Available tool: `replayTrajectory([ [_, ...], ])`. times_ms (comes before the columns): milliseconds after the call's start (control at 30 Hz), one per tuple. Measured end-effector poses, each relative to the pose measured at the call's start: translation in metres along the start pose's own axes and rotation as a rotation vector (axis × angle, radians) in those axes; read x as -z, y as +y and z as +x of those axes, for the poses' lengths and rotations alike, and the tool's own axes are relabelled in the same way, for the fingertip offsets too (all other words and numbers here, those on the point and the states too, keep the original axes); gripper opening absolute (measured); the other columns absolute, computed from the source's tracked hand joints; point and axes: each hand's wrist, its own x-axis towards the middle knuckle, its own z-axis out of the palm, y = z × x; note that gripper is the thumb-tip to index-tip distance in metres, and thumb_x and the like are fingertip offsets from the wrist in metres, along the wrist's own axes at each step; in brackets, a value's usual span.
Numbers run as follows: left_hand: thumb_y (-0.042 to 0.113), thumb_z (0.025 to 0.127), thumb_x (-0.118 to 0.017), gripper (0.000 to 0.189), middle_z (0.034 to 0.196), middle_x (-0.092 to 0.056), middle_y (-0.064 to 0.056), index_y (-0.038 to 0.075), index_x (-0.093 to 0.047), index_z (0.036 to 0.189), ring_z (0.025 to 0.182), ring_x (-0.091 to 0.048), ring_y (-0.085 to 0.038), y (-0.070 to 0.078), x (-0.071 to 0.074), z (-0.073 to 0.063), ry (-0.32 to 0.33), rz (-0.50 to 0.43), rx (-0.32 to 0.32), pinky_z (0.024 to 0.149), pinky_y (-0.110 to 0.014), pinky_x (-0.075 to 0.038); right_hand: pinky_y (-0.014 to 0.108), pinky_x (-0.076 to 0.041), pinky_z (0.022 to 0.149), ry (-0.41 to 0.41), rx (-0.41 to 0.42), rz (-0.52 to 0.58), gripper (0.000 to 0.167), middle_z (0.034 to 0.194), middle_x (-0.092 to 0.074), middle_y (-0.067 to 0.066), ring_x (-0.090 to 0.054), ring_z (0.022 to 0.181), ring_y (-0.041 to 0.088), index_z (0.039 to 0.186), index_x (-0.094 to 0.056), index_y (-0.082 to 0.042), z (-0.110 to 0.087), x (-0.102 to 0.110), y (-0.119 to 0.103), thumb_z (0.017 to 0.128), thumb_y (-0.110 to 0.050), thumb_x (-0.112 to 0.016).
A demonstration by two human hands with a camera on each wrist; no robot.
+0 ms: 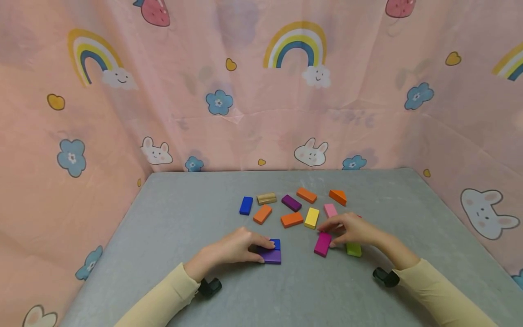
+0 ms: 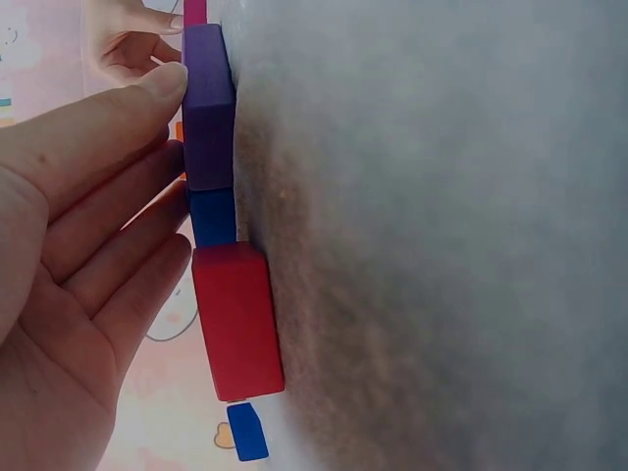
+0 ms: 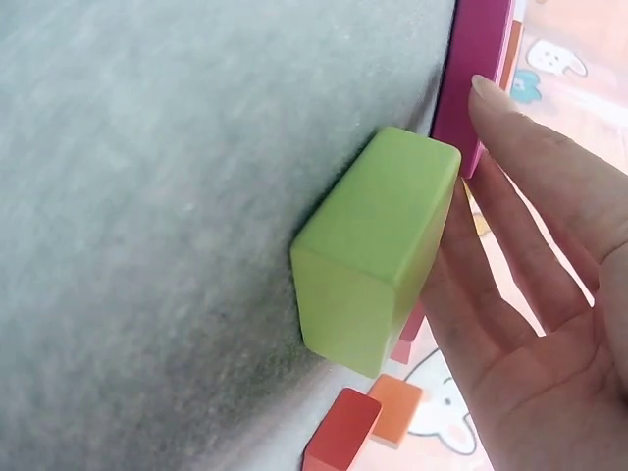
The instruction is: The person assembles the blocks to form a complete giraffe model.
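My left hand (image 1: 241, 245) holds a purple block (image 1: 271, 257) and a blue block (image 1: 277, 244) lying side by side, thumb at the purple one and fingertips over the blue. A red block (image 2: 240, 319) stands beside that pair under the left palm, hidden from the head view. To the right, my right hand (image 1: 354, 228) pinches a magenta block (image 1: 322, 245) between thumb and fingers. Below the right palm sits a lime green block (image 3: 378, 216), partly covered by the hand in the head view.
Behind the hands lie scattered blocks: blue (image 1: 246, 205), wood-coloured (image 1: 267, 198), dark purple (image 1: 291, 203), yellow (image 1: 311, 218), pink (image 1: 330, 210), several orange ones (image 1: 292, 220) and an orange triangular piece (image 1: 338, 197). A patterned pink curtain (image 1: 253, 136) borders the grey table (image 1: 184, 204).
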Motion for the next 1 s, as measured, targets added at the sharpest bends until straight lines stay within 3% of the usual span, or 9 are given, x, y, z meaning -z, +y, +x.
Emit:
replayTrajectory([
  [733,0.029,0.083,-0.073,0.041,0.124,-0.063,0.008,0.021,-0.066,0.123,0.118,-0.055,-0.003,-0.0069,-0.0025,0.0020,0.010,-0.044,0.030,0.097,-0.022,-0.045,0.038,-0.053,0.089,-0.040,-0.012,-0.025,0.035,0.113,-0.068,0.000,-0.063,0.105,0.016,0.113,-0.068,-0.014,0.0076,0.0000,0.0051,0.080,-0.012,-0.076],
  [1000,0.029,0.082,-0.074,0.042,0.124,-0.063,0.009,0.023,-0.066,0.123,0.119,-0.055,-0.002,-0.0086,-0.0031,0.0016,0.013,-0.064,0.043,0.097,-0.021,-0.046,0.038,-0.053,0.088,-0.042,0.001,-0.028,0.033,0.111,-0.068,0.001,-0.063,0.103,0.019,0.111,-0.068,-0.015,0.0087,0.0008,0.0059,0.079,-0.013,-0.076],
])
